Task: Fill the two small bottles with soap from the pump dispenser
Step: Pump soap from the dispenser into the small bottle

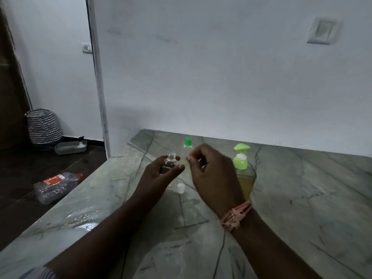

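Uncapped clear bottle gripped upright in left hand, right hand loosely curled beside it, grasp unclear, white cap on counter, pump dispenser behind.

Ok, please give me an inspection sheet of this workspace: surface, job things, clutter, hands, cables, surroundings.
Surface: grey veined stone counter, wet patch near its left edge.
Job's things: small clear bottle, uncapped, held upright; white cap lying on the counter; second small bottle with green cap behind the hands; pump dispenser with green pump, holding yellowish soap.
Clutter: nothing seen on the counter.
Hands: left hand grips the clear bottle; right hand is raised beside it, fingers curled, contents unclear.
Cables: nothing seen.
Surroundings: white wall; on the dark floor a patterned basket, grey tray, fallen plastic bottle.
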The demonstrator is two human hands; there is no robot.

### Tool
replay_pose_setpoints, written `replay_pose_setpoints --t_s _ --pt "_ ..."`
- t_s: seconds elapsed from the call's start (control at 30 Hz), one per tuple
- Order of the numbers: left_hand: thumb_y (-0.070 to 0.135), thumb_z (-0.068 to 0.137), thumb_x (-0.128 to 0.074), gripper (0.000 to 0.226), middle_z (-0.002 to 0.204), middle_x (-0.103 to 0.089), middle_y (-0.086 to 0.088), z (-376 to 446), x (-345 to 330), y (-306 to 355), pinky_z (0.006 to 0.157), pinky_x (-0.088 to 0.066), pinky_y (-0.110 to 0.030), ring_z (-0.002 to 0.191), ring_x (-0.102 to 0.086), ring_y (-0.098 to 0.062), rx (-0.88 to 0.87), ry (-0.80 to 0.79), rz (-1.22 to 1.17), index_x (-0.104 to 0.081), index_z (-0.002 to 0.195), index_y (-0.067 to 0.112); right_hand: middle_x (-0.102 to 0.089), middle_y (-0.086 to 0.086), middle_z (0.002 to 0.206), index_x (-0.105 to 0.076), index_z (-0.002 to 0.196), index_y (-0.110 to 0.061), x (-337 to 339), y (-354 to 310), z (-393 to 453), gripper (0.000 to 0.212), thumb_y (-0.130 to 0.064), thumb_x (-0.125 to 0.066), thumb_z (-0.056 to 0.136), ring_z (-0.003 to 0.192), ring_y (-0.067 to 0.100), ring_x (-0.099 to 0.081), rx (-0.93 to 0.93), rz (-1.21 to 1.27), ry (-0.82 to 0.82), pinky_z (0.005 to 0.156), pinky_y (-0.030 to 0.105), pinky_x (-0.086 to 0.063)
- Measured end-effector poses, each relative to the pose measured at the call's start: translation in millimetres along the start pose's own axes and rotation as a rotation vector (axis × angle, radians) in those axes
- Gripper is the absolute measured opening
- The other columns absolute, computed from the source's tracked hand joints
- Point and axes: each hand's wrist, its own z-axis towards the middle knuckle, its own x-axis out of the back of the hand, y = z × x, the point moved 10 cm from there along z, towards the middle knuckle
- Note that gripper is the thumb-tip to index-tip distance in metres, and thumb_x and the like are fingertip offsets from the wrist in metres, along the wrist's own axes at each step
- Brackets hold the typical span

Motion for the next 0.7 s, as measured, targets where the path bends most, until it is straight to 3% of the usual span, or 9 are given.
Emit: replay_pose_setpoints --t_s 0.13,0.2,0.27,0.33,0.43,0.53,0.6,0.7 --pt "0.03 0.088 -0.071 0.029 0.094 -0.07 -0.01 -5.6 -19.3 8.0 0.071 -0.06 -0.033 0.086 -0.071 -0.027 0.018 -0.066 -0.137 -0.066 0.115 0.022 -0.064 -0.013 0.074 -0.062 0.082 -0.022 74.1 -7.1 24.7 0.009 -0.022 -0.064 0.091 0.069 0.001 -0.061 0.034 0.08 0.205 0.06 0.013 -0.051" --pt "0.027 0.09 -0.068 0.027 0.089 -0.067 -0.008 -7.9 -31.4 18.6 0.066 -0.059 -0.031 0.079 -0.069 -0.023 -0.012 -0.131 -0.139 -0.063 0.115 0.019 -0.065 -0.01 0.072 -0.062 0.078 -0.02 85.8 16.4 43.4 0.014 -0.026 -0.063 0.091 0.068 0.004 -0.062 -0.047 0.053 0.217 0.062 0.016 -0.051" --pt "0.03 0.092 -0.067 0.026 0.084 -0.066 0.0 -9.9 -46.0 30.5 0.064 -0.057 -0.031 0.077 -0.066 -0.018 -0.048 -0.195 -0.096 -0.062 0.116 0.021 -0.069 -0.004 0.071 -0.066 0.074 -0.014 81.7 56.8 64.2 0.027 -0.035 -0.06 0.09 0.068 0.012 -0.066 -0.226 0.041 0.139 0.069 0.03 -0.057" --pt "0.033 0.094 -0.063 0.027 0.085 -0.065 0.002 -12.1 -64.6 40.7 0.065 -0.055 -0.034 0.078 -0.064 -0.018 -0.074 -0.278 -0.061 -0.059 0.118 0.022 -0.073 0.004 0.073 -0.071 0.079 -0.005 64.8 101.8 74.6 0.039 -0.039 -0.058 0.092 0.064 0.019 -0.068 -0.485 0.196 -0.001 0.073 0.042 -0.06" --pt "0.027 0.092 -0.05 0.028 0.094 -0.065 -0.008 -13.9 -91.7 49.1 0.069 -0.052 -0.038 0.082 -0.062 -0.023 -0.052 -0.382 -0.127 -0.049 0.119 0.019 -0.075 0.013 0.09 -0.071 0.096 -0.003 33.8 138.8 62.5 0.059 -0.056 -0.047 0.093 0.071 0.026 -0.066 -0.835 0.279 -0.321 0.067 0.036 -0.055" --pt "0.031 0.09 -0.054 0.03 0.098 -0.065 -0.013 -11.5 -101.3 50.5 0.069 -0.053 -0.04 0.082 -0.063 -0.025 -0.073 -0.358 -0.135 -0.046 0.117 0.021 -0.071 0.006 0.099 -0.066 0.115 -0.007 19.4 144.5 60.8 0.067 -0.06 -0.029 0.095 0.087 0.025 -0.057 -0.86 0.037 -0.537 0.088 0.038 -0.048" --pt "0.039 0.089 -0.059 0.035 0.096 -0.066 -0.013 -10.9 -100.4 52.3 0.068 -0.055 -0.039 0.08 -0.064 -0.025 -0.136 -0.312 -0.108 -0.05 0.117 0.021 -0.062 0.003 0.088 -0.06 0.125 -0.007 15.1 140.1 67.8 0.065 -0.053 -0.023 0.097 0.091 0.021 -0.048 -0.787 -0.079 -0.568 0.1 0.037 -0.04" --pt "0.034 0.091 -0.063 0.033 0.094 -0.066 -0.009 -12.5 -100.9 56.6 0.064 -0.057 -0.036 0.077 -0.065 -0.026 -0.206 -0.284 -0.079 -0.052 0.119 0.021 -0.062 0.002 0.063 -0.064 0.111 -0.009 9.6 146.7 60.8 0.053 -0.05 -0.034 0.095 0.066 0.023 -0.054 -0.9 0.047 -0.592 0.065 0.033 -0.049"
